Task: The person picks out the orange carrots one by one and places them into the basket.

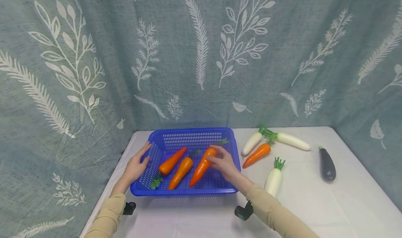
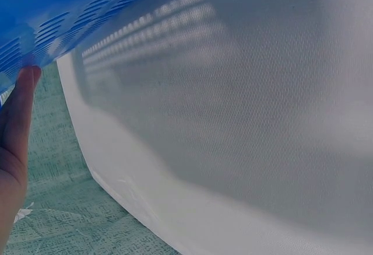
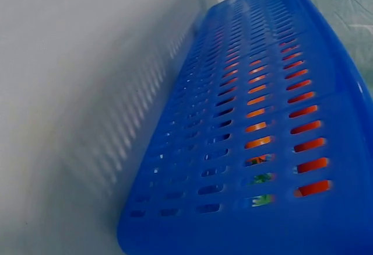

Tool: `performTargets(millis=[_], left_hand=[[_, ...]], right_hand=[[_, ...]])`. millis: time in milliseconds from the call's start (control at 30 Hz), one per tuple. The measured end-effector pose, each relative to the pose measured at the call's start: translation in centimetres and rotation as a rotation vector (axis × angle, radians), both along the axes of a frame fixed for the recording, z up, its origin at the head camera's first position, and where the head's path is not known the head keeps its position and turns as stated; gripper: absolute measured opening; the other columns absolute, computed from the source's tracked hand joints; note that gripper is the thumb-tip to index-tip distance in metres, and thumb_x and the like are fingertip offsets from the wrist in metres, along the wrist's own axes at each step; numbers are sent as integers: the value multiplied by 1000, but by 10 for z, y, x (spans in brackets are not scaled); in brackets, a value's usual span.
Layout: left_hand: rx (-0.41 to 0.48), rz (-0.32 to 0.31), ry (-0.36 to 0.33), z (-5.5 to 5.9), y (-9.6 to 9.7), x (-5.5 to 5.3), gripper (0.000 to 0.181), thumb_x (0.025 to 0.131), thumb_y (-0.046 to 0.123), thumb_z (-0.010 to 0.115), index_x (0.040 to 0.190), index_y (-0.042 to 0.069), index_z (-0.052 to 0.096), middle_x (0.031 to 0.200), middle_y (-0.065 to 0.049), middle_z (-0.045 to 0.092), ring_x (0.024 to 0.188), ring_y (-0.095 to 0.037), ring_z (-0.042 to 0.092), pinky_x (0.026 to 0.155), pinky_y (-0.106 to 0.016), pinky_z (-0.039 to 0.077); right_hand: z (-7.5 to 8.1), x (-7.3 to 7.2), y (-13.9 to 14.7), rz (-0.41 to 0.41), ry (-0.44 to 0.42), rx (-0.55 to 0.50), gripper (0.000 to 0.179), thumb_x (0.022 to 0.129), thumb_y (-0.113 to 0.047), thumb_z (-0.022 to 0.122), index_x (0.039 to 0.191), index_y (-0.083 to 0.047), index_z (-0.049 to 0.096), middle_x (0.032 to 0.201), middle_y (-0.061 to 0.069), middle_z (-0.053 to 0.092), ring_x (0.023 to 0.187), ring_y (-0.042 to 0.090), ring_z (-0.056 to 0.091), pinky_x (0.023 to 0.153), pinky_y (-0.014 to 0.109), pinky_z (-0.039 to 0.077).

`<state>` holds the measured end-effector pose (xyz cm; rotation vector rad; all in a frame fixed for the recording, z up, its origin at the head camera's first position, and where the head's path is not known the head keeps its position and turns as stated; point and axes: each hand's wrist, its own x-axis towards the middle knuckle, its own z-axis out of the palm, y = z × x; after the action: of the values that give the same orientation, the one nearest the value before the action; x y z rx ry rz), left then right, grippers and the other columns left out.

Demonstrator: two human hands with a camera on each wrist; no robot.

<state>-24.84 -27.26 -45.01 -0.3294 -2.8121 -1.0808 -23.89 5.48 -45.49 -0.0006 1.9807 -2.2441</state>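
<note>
A blue perforated plastic basket (image 1: pixel 185 192) stands on the white table with three orange carrots in it. My left hand (image 1: pixel 136 166) holds the basket's left rim, thumb on the inner side; in the left wrist view a straight finger (image 2: pixel 23 100) touches the outer wall. Over the basket's right part, my right hand (image 1: pixel 223 163) grips the right-hand carrot (image 1: pixel 201 170) near its thick leafy end, its tip pointing toward me. Beside it lie a middle carrot (image 1: pixel 181 173) and a left carrot (image 1: pixel 172 162). The right wrist view shows the basket's slotted wall (image 3: pixel 245 121), with orange behind the slots.
Right of the basket lie another carrot (image 1: pixel 257 155), a short white radish (image 1: pixel 252 143) and a long white radish (image 1: pixel 293 141). Nearer is a third white radish (image 1: pixel 274 182), partly behind my right sleeve. A dark eggplant (image 1: pixel 327 164) lies farther right. A patterned curtain (image 1: pixel 188 56) hangs behind.
</note>
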Motion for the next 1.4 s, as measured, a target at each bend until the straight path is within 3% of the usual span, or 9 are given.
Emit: performTargets(millis=[500,700,967,1233,1400], left_hand=[[5,-3,8,1,3,1,48,96,2,44,143,-2,37,154,-20,28,139,-45,27,112,-59,23],[4,-3,30,0,2,0,47,96,1,45,142,-2,38,153,-20,29,138,-45,29,112,-58,24],[0,-2,22,2,1,1,47,96,2,45,142,-1,39,153,-20,28,138,-45,28,112,-59,24],[-10,0,54,5,2,2,47,95,1,46,141,-3,39,152,-23,30,136,-47,30,110,-61,26],[-5,5,23,3,4,2,47,96,1,45,142,-2,38,153,-21,29,137,-46,29,111,-59,25]], right_hand=[[-3,-3,-28,-18,-29,25,51,82,2,62,131,5,49,116,24,50,89,22,61,78,39,59],[-4,-6,-35,-52,-52,60,52,79,4,63,129,4,52,115,24,51,83,19,59,69,31,59],[-7,-6,-39,-71,-70,149,49,76,4,65,124,2,56,120,26,55,86,20,59,65,28,57],[-4,-8,-54,-122,-67,249,48,71,6,66,119,2,61,113,24,58,94,30,62,70,32,58],[-3,-8,-63,-160,-73,314,45,68,9,68,113,0,65,114,24,60,97,33,62,74,35,58]])
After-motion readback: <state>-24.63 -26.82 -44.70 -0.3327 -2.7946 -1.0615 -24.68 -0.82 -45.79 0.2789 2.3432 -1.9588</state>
